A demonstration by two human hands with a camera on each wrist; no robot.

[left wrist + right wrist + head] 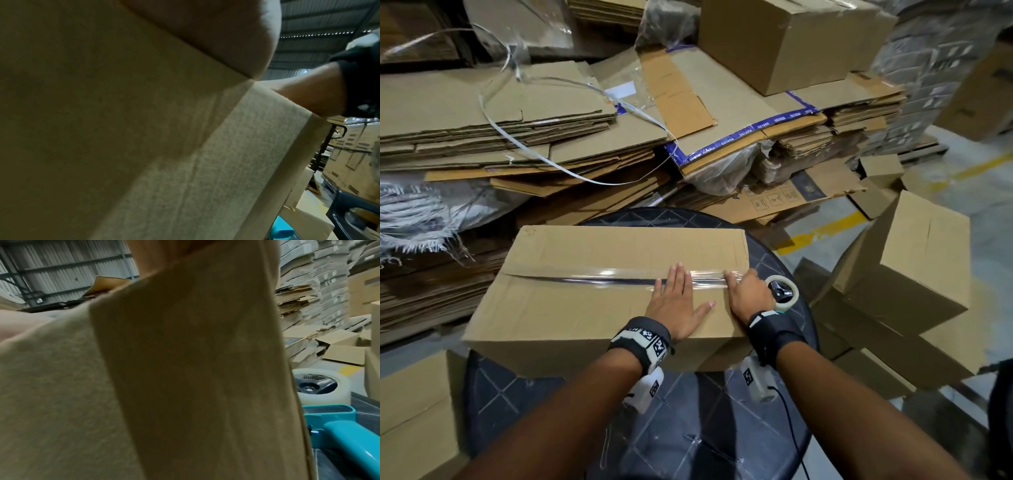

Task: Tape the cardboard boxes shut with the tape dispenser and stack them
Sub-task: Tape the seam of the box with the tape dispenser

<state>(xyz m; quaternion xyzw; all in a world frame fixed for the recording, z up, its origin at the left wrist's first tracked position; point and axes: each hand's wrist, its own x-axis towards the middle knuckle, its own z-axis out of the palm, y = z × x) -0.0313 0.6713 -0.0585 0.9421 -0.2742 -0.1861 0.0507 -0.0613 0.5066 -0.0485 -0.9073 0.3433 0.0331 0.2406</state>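
Note:
A brown cardboard box (585, 308) lies on a dark round table (688, 411), its top flaps closed. A clear tape strip (602, 275) runs along the seam toward the right end. My left hand (678, 294) lies flat on the lid, fingers straight across the tape. At the box's right end my right hand (748, 291) presses on the tape. The tape dispenser (784, 294) lies on the table just right of the box, unheld; its roll (314, 384) and teal handle (349, 439) show in the right wrist view. Box cardboard (123, 129) fills the left wrist view.
Piles of flattened cardboard (517, 120) with loose strapping (551, 154) rise behind the table. A closed box (791, 41) sits on the back pile. More boxes (914, 274) stand stacked at the right, and another box (414, 411) at the lower left.

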